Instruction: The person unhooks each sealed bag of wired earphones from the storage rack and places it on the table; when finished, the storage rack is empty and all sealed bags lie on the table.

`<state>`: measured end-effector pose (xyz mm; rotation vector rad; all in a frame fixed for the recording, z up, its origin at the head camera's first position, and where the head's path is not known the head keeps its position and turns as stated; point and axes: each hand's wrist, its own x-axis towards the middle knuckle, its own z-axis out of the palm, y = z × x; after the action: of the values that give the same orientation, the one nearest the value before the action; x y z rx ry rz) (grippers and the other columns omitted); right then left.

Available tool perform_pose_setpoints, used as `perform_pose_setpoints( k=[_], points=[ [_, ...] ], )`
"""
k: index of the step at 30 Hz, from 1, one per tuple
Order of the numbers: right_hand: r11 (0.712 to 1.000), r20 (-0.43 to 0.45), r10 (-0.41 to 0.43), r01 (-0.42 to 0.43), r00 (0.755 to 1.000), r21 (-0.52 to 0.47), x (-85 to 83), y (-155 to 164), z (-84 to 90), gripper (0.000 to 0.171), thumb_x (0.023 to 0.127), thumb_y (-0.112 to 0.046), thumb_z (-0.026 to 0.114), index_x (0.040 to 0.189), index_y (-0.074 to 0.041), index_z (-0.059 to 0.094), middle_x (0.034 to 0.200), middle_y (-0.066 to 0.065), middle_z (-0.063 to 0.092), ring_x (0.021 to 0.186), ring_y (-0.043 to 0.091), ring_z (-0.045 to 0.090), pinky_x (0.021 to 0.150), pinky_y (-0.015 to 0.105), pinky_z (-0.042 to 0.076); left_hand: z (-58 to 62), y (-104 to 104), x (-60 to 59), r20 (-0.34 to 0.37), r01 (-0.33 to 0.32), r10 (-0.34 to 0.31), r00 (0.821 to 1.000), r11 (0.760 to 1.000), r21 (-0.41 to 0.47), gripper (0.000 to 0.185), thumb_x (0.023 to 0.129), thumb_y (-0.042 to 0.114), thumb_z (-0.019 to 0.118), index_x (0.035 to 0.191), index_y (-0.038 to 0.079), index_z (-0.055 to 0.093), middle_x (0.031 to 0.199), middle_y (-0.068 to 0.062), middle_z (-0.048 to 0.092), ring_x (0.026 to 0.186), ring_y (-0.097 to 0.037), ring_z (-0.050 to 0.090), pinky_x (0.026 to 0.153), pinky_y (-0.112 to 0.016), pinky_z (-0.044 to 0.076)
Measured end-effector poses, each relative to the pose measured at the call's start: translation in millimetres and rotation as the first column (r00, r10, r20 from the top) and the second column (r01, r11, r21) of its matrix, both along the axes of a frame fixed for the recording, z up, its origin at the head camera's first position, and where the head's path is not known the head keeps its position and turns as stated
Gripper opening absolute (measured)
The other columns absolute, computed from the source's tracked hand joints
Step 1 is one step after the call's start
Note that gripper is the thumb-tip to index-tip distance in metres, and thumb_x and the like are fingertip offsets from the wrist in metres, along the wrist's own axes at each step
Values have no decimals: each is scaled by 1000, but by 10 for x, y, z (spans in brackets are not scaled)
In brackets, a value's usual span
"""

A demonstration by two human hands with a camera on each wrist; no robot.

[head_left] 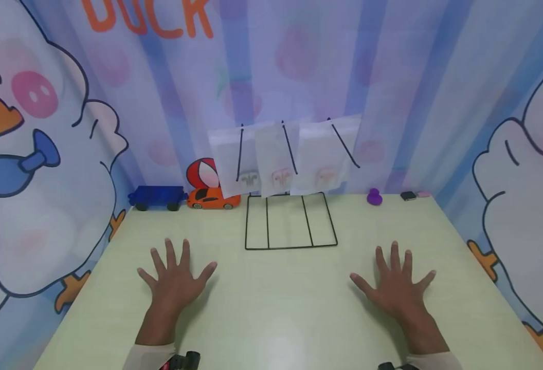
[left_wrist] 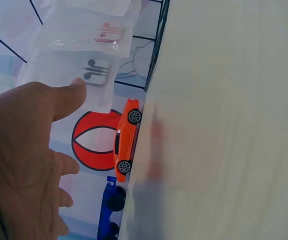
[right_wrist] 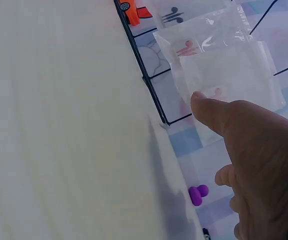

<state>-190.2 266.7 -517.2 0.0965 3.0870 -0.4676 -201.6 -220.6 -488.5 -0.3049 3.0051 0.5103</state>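
My left hand (head_left: 174,285) is spread palm down over the left side of the table, fingers apart and nothing held. On the right side my right hand (head_left: 397,293) is spread the same way, also holding nothing. Between and beyond them stands a black wire rack (head_left: 291,248) with long hooks. From these hooks hang clear plastic bags of earphones: one with dark print (head_left: 249,179), one with red print (head_left: 282,178) and one with pinkish print (head_left: 325,177). Both wrist views show the thumbs overlapping the hanging bags, with the hands apart from them.
Along the back left edge sit an orange toy car (head_left: 213,199) and a blue toy wagon (head_left: 158,198). A purple knobbed object (head_left: 374,197), a small black block (head_left: 408,196) and a small pink block (head_left: 423,195) lie at the back right. A printed curtain (head_left: 262,61) surrounds the table (head_left: 281,308).
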Motion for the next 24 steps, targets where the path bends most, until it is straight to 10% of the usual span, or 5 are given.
perform_pose_setpoints(
  k=[14,24],
  points=[
    [980,-13,134,-135,991,-148,-246,-233,-155,105,103,-74,52,175,-6,19,183,27,-1,168,56,-2,116,94,-10,-2,39,-426,-133,74,-46,990,973,217,106,100,67,64,177,14,14,184,-24,-1,169,-53,4,127,-85,3],
    [960,-65,168,-178,984,-214,-551,-334,-221,97,106,-65,54,175,-6,19,183,25,1,170,50,-1,120,90,-12,-76,-19,-858,-232,173,-83,969,898,404,95,103,52,71,176,19,20,185,-18,6,170,-47,13,132,-74,20]
  ],
)
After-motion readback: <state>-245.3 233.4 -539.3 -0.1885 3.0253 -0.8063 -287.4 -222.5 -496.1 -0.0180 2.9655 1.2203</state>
